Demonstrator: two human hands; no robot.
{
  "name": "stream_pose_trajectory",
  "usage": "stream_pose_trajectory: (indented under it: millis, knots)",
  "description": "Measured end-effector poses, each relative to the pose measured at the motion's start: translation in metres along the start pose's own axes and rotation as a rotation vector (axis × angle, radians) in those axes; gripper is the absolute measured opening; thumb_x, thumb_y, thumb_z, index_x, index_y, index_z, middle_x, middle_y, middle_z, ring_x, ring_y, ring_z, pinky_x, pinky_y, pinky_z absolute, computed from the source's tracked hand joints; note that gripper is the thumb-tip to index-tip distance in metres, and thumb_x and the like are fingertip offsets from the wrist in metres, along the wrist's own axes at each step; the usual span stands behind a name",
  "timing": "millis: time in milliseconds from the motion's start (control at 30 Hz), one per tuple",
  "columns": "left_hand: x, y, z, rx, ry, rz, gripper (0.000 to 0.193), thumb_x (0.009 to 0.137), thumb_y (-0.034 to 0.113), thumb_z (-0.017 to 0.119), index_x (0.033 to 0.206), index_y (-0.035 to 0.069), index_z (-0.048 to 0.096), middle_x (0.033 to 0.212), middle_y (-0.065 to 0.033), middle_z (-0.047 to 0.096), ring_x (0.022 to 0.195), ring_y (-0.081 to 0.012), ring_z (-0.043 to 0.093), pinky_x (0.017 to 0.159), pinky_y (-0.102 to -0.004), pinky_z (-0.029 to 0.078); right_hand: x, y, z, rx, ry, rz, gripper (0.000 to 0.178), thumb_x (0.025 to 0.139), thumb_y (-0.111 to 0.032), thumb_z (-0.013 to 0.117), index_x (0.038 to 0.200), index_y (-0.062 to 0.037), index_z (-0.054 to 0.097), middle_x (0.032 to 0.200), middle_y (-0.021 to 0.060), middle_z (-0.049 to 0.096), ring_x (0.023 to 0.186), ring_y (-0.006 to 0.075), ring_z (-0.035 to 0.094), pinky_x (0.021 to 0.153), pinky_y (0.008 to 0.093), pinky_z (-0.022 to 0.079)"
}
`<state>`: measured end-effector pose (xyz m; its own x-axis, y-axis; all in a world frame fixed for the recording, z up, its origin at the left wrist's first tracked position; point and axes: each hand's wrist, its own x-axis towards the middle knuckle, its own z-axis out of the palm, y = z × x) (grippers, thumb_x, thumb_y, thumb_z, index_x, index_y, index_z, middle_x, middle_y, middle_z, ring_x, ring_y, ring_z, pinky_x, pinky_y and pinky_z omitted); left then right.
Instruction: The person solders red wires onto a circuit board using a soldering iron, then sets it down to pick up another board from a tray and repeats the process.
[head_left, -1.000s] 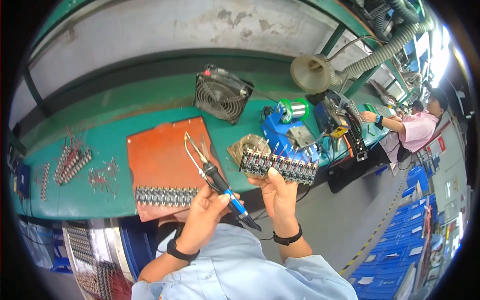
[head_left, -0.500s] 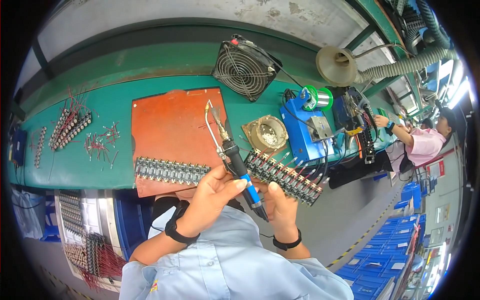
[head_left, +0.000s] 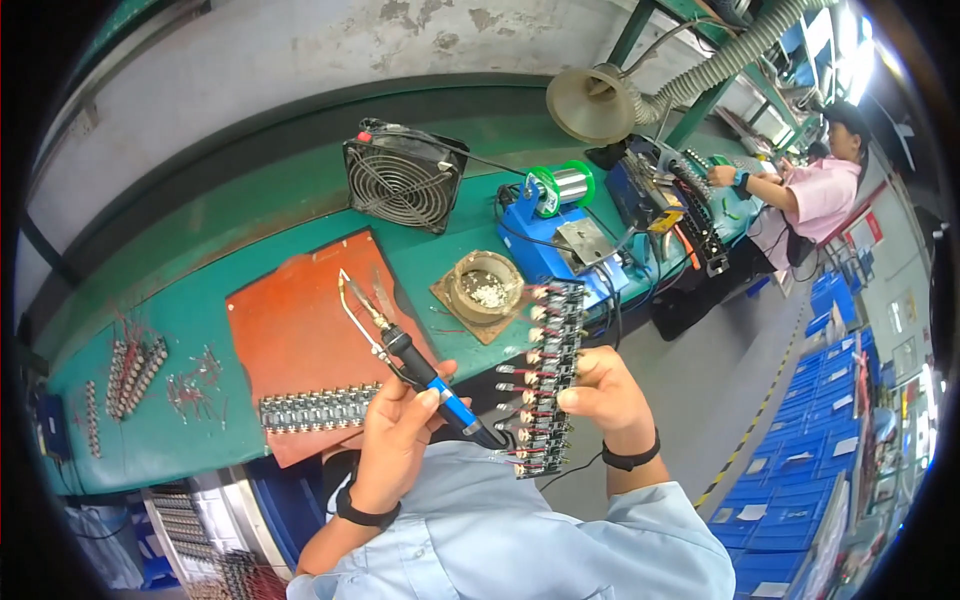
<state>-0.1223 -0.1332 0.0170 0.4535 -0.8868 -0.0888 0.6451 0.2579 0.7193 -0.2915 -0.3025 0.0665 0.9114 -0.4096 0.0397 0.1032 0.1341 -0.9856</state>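
My left hand (head_left: 392, 438) is closed round a soldering iron (head_left: 452, 404) with a blue and black handle; its tip and thin solder feed tube point up and left over an orange mat (head_left: 290, 330). In my right hand (head_left: 612, 400) is a long circuit board strip (head_left: 556, 365), held nearly upright by its right edge. Pale connectors and short red wires with metal ends stick out on its left side. A second board strip (head_left: 318, 408) lies on the near part of the mat, just left of my left hand.
Beyond the boards stand a round pot (head_left: 460, 292) with pale bits, a black fan (head_left: 405, 188) and a blue solder feeder (head_left: 528, 228) with a solder spool (head_left: 572, 186). A fume funnel (head_left: 588, 108) hangs above. Loose wires (head_left: 198, 388) lie left. At right is a co-worker (head_left: 815, 190).
The view has shifted. My right hand has moved right, away from the iron, turning its board strip from slanted to nearly upright. My left hand still holds the iron, now tilted further left.
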Motion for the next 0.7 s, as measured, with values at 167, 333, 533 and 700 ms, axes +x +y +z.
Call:
stream_pose_trajectory:
  millis: [167, 333, 533, 700]
  knots:
    - [-0.002, -0.001, -0.001, -0.01, 0.0, -0.024, 0.025, 0.094, 0.008, 0.055, 0.118, 0.001, 0.052, 0.126, -0.0136, 0.056, 0.098, -0.022, 0.064, 0.087, -0.0376, 0.054, -0.006, 0.008, -0.003, -0.125, -0.042, 0.108, 0.03, 0.08, -0.013, 0.066, 0.104, 0.0061, 0.066, 0.092, 0.0079, 0.068, 0.08, 0.0115, 0.06, 0.072, 0.0258, 0.048]
    - [-0.002, -0.001, -0.003, -0.012, -0.003, -0.035, 0.024, 0.094, 0.009, 0.055, 0.117, 0.001, 0.053, 0.124, -0.0133, 0.057, 0.098, -0.0219, 0.064, 0.087, -0.0377, 0.054, 0.0, -0.001, 0.003, -0.145, -0.038, 0.138, 0.028, 0.081, -0.013, 0.063, 0.103, 0.0055, 0.066, 0.087, 0.0052, 0.066, 0.071, 0.0077, 0.055, 0.062, 0.0227, 0.043]
    - [-0.003, 0.001, -0.003, 0.001, -0.009, -0.02, 0.024, 0.095, 0.01, 0.055, 0.117, 0.001, 0.053, 0.124, -0.0136, 0.058, 0.098, -0.022, 0.064, 0.087, -0.0379, 0.054, 0.002, 0.002, 0.008, -0.13, -0.049, 0.093, 0.027, 0.081, -0.01, 0.06, 0.103, 0.0049, 0.066, 0.083, 0.0035, 0.065, 0.066, 0.0057, 0.051, 0.056, 0.0215, 0.039]
    - [-0.004, 0.001, -0.002, 0.014, 0.007, -0.029, 0.023, 0.095, 0.01, 0.055, 0.116, 0.001, 0.053, 0.123, -0.0144, 0.058, 0.098, -0.0222, 0.064, 0.087, -0.0382, 0.054, 0.002, 0.003, 0.006, -0.128, -0.051, 0.1, 0.027, 0.081, -0.009, 0.06, 0.103, 0.005, 0.066, 0.084, 0.0033, 0.065, 0.065, 0.0052, 0.051, 0.055, 0.0213, 0.039]
